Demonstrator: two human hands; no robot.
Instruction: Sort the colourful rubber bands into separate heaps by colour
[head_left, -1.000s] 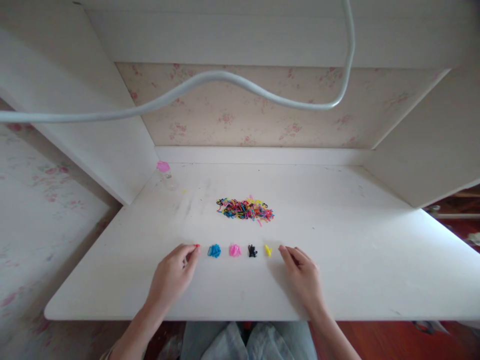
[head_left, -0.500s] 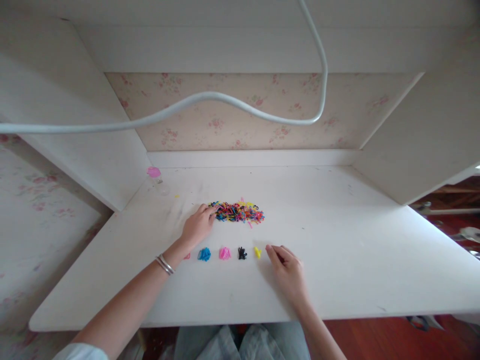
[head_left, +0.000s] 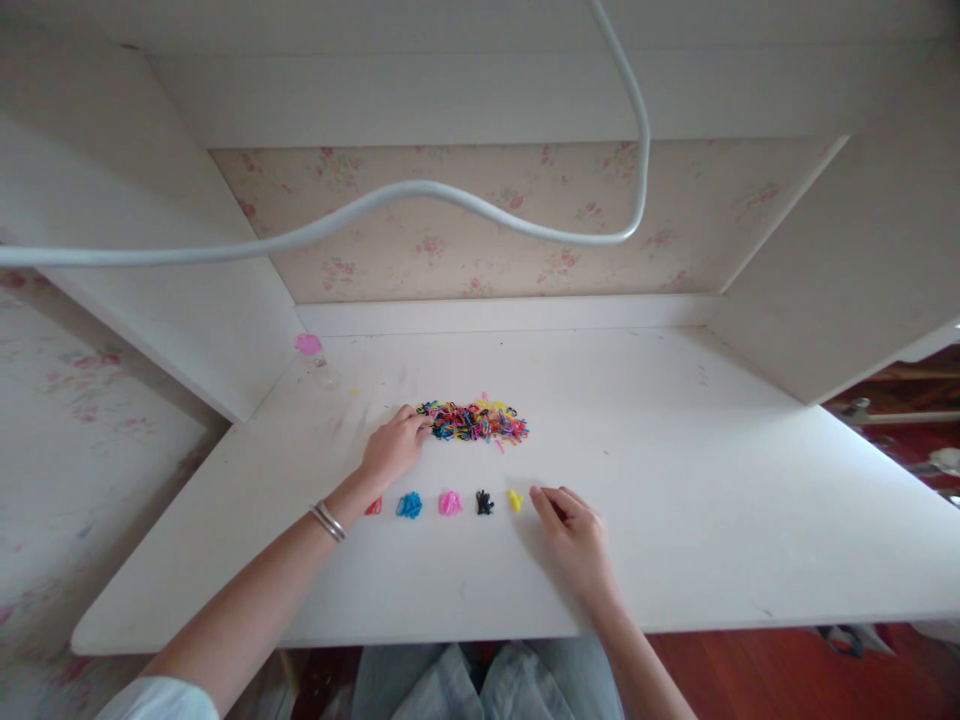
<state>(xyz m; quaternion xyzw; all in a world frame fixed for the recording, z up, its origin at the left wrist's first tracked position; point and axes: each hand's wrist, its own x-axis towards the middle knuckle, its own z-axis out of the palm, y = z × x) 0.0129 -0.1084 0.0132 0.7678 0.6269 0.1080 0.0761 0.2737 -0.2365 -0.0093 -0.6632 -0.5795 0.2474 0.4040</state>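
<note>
A long heap of mixed, many-coloured small rubber bands [head_left: 476, 422] lies on the white desk. My left hand [head_left: 395, 443] is at its left end, fingertips drawn together against the bands; what they pinch is too small to make out. Nearer me runs a row of sorted piles: red bands [head_left: 373, 507], partly behind my left wrist, then blue bands [head_left: 409, 505], pink bands [head_left: 450, 503], black bands [head_left: 484, 502] and yellow bands [head_left: 514, 501]. Just right of the yellow pile rests my right hand [head_left: 574, 535], thumb and curled fingers closed, their contents hidden.
At the desk's [head_left: 712, 500] back left corner lies a clear container with a pink part [head_left: 308, 345]. A thick white cable [head_left: 450, 200] crosses above the desk. White side panels [head_left: 840, 250] stand left and right. One stray yellow bit [head_left: 355, 391] lies left of the heap.
The view has shifted slightly, and a bit more of the red pile shows beside my left wrist. Both hands stay in nearly the same places.
</note>
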